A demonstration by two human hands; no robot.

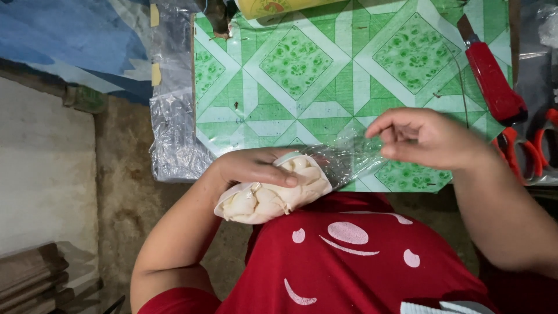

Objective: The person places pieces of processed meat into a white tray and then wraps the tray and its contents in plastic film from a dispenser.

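While the left hand (250,168) presses a clear bag (302,180) of pale, cream-coloured lumps (261,203) against the near edge of the tabletop (325,81), its fingers are curled over the filled end, thumb lying flat across the top. The right hand (424,139) is half open, fingertips pinching the bag's empty mouth end and drawing the film taut over the green patterned cover.

I judge the bag to be light and very soft: the lumps bulge and shift under the thumb, so a hard squeeze would likely crush them. The film looks thin and slick, apt to slip or stretch. The safest holds seem to be a cupped palm under the filled part and a pinch on the slack neck just past the contents.

Off to the right lie a red knife (491,78) and orange scissors (523,151), well apart from the bag. A yellow cylinder (279,7) sits at the far edge, and crumpled plastic sheeting (174,134) hangs off the left side.
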